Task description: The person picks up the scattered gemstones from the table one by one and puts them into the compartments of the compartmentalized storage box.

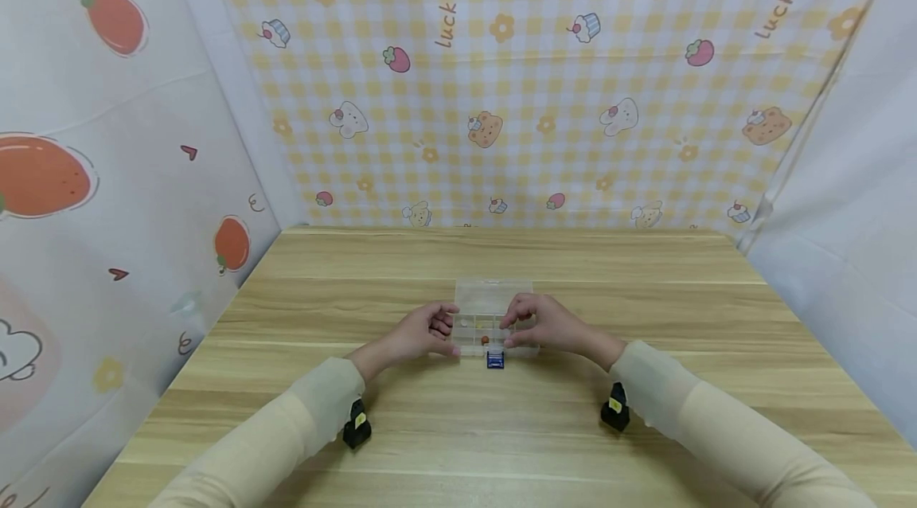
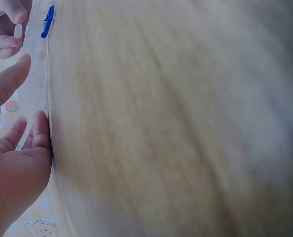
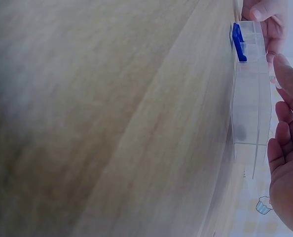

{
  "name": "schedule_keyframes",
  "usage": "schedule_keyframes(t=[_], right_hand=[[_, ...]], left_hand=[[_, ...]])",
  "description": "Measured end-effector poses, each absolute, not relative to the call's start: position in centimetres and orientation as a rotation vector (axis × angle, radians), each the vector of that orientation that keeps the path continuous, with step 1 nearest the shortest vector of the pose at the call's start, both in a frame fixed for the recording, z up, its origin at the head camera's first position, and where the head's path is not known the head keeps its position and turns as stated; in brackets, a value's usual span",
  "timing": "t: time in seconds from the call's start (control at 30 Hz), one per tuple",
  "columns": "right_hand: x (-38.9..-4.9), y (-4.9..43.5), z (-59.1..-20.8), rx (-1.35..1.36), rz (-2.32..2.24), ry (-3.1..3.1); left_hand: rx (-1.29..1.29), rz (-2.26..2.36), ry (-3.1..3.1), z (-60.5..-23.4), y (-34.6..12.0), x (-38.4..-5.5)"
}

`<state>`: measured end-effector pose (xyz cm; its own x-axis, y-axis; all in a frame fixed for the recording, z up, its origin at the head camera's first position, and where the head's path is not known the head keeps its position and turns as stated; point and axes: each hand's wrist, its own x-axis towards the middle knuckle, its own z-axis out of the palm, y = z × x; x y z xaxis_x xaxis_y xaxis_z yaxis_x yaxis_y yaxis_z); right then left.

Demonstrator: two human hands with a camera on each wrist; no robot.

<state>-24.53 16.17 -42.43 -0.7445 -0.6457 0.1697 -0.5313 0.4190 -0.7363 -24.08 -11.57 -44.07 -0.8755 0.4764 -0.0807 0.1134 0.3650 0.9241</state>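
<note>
A clear plastic compartment box (image 1: 467, 349) lies on the table, its see-through lid (image 1: 493, 297) swung back and a blue latch (image 1: 495, 360) at its near side. At the box's left end, my left hand (image 1: 424, 330) holds it, thumb at the near corner and fingers toward the far one. Over the right compartments, my right hand (image 1: 543, 323) pinches a white oval pill (image 2: 18, 31) between thumb and fingertip. A small orange-brown round piece (image 1: 485, 340) sits in a middle compartment. Something yellowish (image 1: 483, 324) shows in the compartment behind it.
The wood-grain table (image 1: 487, 436) reaches back to a checked, cartoon-printed cloth (image 1: 501, 94). White printed cloth (image 1: 179, 94) hangs at the left, and plain white cloth (image 1: 845, 173) at the right. Black wrist devices (image 1: 357, 428) hang below both sleeves.
</note>
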Motion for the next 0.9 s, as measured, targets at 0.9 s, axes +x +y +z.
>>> schedule_keyframes(t=[0.9], right_hand=[[-24.38, 16.32, -42.37, -1.029, -1.210, 2.540]], left_hand=[[0.517, 1.519, 2.297, -44.00, -11.47, -24.03]])
